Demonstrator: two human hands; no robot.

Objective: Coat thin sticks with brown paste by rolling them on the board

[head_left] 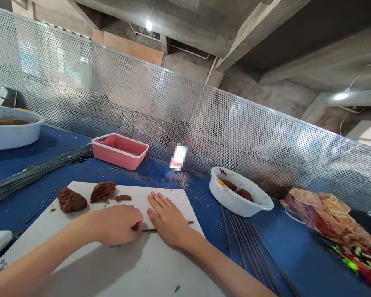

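Along the far side of my blue bench (299, 255), a perforated metal screen (173, 103) runs the whole width, perhaps to wall off the space behind. On the bench before me lies a white board (111, 272), which seems picked as a smooth, flat base to press on. A pale tub (15, 138) stands far left and a smaller white tub (244, 206) beyond the board's right side, both with brown stuff inside. Behind the board sits a pink tray (119, 159). Thin grey rods (43, 171) lie bundled at left; brown rods (250, 247) fan out at right, spread probably so that they don't cling together.

My right hand (167, 220) rests flat, fingers extended, over a thin brown stick (150, 230) showing on either side of it, likely to spread the pressure evenly. My left hand (120, 225) is curled closed around a pinch of brown paste (137, 225); whether it also has the stick's end, I cannot tell. Two brown lumps (71, 201) wait at the board's back left, clear of my fingers yet handy, with a little brown roll (123, 198) near them. I can read no brand, label or writing anywhere.
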